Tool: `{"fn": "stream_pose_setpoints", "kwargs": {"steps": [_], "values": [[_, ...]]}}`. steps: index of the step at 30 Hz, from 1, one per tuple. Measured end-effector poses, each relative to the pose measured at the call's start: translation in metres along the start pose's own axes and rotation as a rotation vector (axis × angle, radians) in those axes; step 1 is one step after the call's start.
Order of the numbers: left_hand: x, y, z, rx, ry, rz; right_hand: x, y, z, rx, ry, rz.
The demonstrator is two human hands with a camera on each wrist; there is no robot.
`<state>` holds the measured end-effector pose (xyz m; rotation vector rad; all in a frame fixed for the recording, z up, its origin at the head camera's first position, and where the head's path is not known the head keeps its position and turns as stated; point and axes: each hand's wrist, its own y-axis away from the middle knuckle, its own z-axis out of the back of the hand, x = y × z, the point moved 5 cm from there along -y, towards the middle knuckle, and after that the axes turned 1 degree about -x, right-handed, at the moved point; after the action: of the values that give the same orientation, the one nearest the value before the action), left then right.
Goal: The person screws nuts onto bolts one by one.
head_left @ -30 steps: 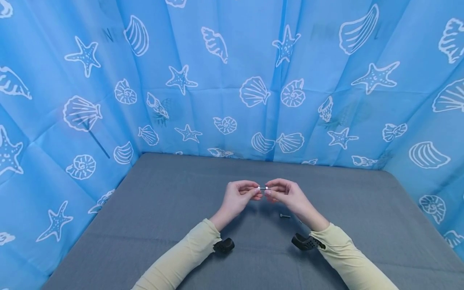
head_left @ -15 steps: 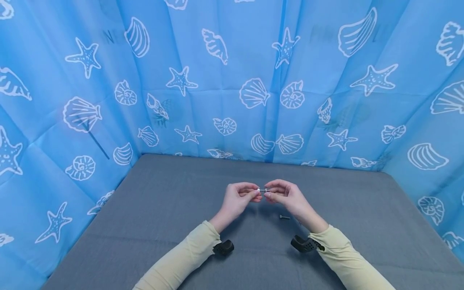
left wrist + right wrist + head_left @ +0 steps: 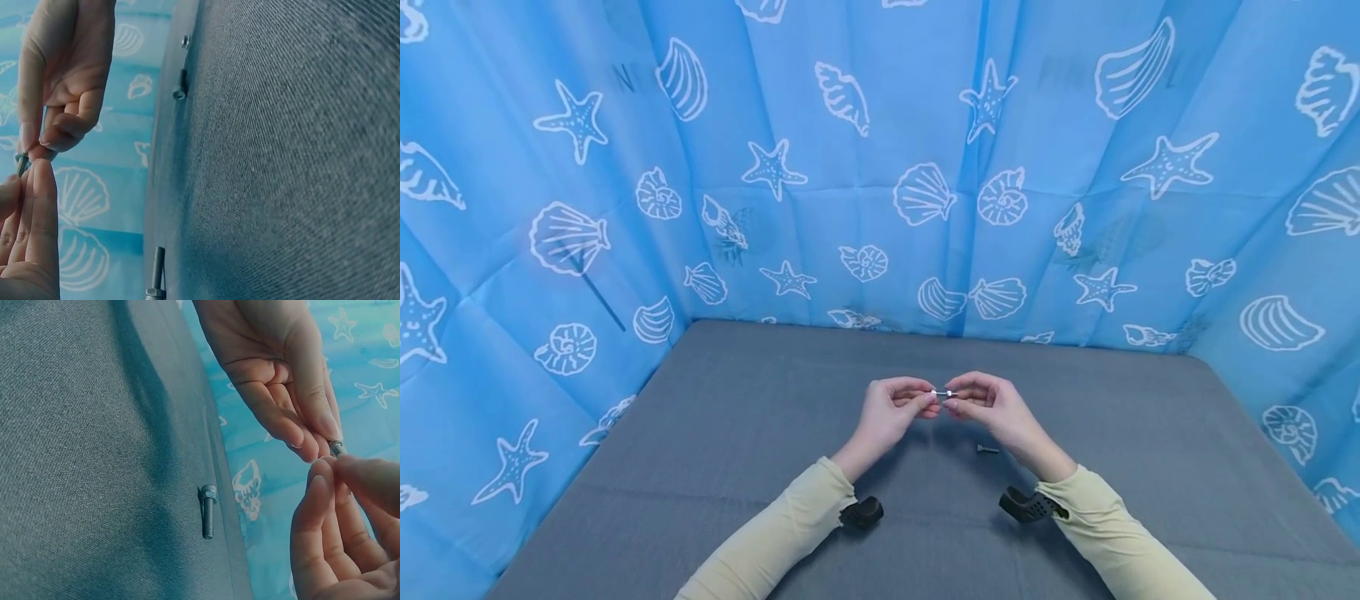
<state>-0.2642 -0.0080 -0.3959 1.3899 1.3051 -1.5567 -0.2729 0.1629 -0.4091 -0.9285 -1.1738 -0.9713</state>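
A small metal bolt (image 3: 942, 393) lies level between my two hands, above the table. My left hand (image 3: 887, 412) pinches its left end between thumb and fingers. Thumb and fingertips of my right hand (image 3: 996, 406) pinch a nut (image 3: 950, 392) on the bolt's shaft. In the right wrist view the threads of the bolt (image 3: 338, 448) show between both sets of fingertips; the rest is covered. Below the right hand, a second bolt (image 3: 987, 449) rests on the table.
The grey cloth-covered table (image 3: 737, 467) meets a blue shell-print curtain (image 3: 850, 208). On the table, the left wrist view shows a loose nut (image 3: 185, 42) and a bolt with a nut on it (image 3: 156, 275). Black wrist mounts (image 3: 862, 512) hang below both sleeves.
The nut in my right fingers shifts slightly and its glint changes, while the fingers make small movements. My left hand keeps its hold on the bolt, nearly still.
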Motion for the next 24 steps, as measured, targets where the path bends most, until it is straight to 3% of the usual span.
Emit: {"fn": "stream_pose_setpoints", "kwargs": {"steps": [8,15,20,24], "values": [[-0.0008,0.0003,-0.0002,-0.004,-0.007,-0.002,-0.0024,-0.0005,0.0001,0.005,0.045,-0.053],[-0.0007,-0.0002,-0.0004,-0.002,-0.001,0.003,0.0032,-0.0005,0.0000,-0.001,0.034,0.000],[-0.0010,0.0006,-0.0010,-0.001,-0.009,0.006,0.0008,-0.0004,0.0011,-0.011,0.096,-0.049],[-0.0004,0.0008,-0.0006,-0.010,0.000,0.021,-0.0015,-0.0005,0.0022,-0.022,0.059,-0.041]]}}
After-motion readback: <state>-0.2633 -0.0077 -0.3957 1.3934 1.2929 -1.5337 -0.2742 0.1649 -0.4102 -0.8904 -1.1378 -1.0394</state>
